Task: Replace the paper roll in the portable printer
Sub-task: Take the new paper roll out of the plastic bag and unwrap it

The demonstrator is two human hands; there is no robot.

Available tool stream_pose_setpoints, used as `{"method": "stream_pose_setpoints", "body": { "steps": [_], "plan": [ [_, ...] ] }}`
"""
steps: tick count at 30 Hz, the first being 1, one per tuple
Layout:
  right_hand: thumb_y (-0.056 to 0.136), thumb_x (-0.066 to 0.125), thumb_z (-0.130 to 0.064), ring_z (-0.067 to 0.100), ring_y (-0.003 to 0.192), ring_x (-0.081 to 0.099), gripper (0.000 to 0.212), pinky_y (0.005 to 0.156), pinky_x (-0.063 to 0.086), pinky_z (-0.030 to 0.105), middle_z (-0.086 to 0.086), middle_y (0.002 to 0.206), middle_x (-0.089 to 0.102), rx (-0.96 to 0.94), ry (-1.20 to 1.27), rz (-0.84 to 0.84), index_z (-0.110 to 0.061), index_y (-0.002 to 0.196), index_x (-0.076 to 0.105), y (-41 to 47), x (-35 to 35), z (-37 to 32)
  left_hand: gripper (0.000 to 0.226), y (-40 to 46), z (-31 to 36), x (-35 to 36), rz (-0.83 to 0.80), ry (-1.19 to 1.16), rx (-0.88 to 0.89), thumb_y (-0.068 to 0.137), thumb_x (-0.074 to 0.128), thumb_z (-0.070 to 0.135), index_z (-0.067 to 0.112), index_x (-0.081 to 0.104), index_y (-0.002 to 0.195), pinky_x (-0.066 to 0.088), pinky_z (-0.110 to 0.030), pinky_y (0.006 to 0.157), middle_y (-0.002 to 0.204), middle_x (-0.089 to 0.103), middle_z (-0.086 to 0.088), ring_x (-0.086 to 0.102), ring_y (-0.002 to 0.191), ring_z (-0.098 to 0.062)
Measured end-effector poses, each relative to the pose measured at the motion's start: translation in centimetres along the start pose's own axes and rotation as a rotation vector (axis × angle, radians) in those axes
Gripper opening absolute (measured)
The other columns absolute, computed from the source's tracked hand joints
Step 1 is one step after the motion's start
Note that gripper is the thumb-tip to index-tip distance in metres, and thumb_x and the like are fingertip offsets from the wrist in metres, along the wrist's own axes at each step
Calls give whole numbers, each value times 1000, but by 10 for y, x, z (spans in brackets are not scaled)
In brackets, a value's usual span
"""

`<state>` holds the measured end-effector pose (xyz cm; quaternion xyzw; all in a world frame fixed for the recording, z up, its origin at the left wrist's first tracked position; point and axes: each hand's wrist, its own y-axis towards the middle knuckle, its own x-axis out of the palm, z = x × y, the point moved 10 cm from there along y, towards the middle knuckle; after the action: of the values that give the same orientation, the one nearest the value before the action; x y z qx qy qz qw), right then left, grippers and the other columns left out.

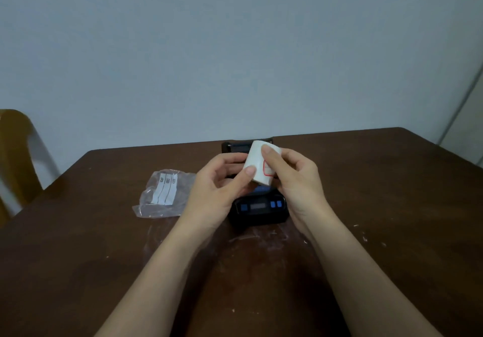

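Observation:
I hold a white paper roll point(257, 163) with a red-outlined sticker above the table, both hands on it. My left hand point(217, 193) grips its left side with the thumb on the front. My right hand point(295, 180) holds its right side, the forefinger pressing near the sticker. Beneath the roll lies a black portable printer point(258, 210) with blue buttons and a small display. Its lid point(235, 147) stands open at the far end, partly hidden behind the roll and my fingers.
A crumpled clear plastic bag point(163, 193) with a white label lies left of the printer on the dark brown table point(392, 206). A wooden chair back point(15, 153) stands at the far left. A pale wall rises behind the table's far edge.

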<state>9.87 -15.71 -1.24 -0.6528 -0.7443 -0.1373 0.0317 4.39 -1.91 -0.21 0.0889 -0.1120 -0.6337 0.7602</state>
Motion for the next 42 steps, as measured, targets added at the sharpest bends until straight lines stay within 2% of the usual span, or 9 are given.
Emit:
{"method": "stream_pose_setpoints", "body": {
  "steps": [4,7,13,19,22,24,29,37,42],
  "plan": [
    [82,73,-30,15,86,72,33,70,59,26,4,94,74,-67,-31,-24,-15,111,69,-9,5,-12,49,-4,-6,6,-73,-190,-104,76,68,20,8,59,122,56,-35,86,104,74,-12,70,100,-25],
    [85,68,-29,5,83,72,36,71,55,18,0,91,75,-128,-15,-7,-17,118,62,-13,5,-19,42,-7,-4,13,-108,-339,-130,78,65,12,3,61,119,56,-31,84,101,74,-12,70,94,-21],
    [86,70,-23,10,92,70,15,78,56,23,-4,96,73,-275,-163,9,-18,100,69,-19,7,-31,44,-3,-7,-10,53,-440,-129,80,64,10,-2,57,122,55,-29,86,120,65,-24,66,103,-26],
    [83,73,-22,3,93,66,13,79,50,13,-8,95,71,-505,-436,-30,-16,95,75,-32,22,-46,39,-1,-8,-16,104,-438,-112,84,62,1,-4,56,122,55,-28,86,119,65,-23,67,102,-23],
    [83,74,-20,4,91,65,12,78,47,11,-6,93,72,-582,-495,-1,-15,93,76,-35,22,-51,46,-2,-7,-20,140,-402,-85,78,66,0,-2,56,122,55,-28,87,105,68,-13,68,96,-18],
    [83,74,-19,6,91,66,12,78,48,12,-5,93,72,-602,-524,0,-14,94,76,-36,23,-51,47,-2,-5,-20,143,-379,-72,76,68,1,0,56,122,56,-27,84,99,68,-7,69,91,-15],
    [85,72,-16,4,89,67,13,77,49,11,-4,92,73,-589,-521,-11,-14,97,77,-35,24,-49,59,-3,-5,-21,158,-363,-68,66,73,9,1,55,121,53,-38,91,111,63,-15,68,95,-19],
    [86,70,-12,3,86,67,13,74,48,9,-6,89,74,-577,-498,2,-16,96,77,-35,21,-49,58,-3,-6,-22,155,-333,-79,61,77,15,9,58,116,55,-31,78,110,64,-12,70,97,-22],
    [86,69,-12,5,86,67,15,75,47,6,-2,90,75,-667,-578,8,-13,98,77,-39,25,-54,60,-3,-6,-24,167,-282,-78,59,79,18,10,58,115,55,-40,85,100,64,-5,69,98,-25]
  ]
}}
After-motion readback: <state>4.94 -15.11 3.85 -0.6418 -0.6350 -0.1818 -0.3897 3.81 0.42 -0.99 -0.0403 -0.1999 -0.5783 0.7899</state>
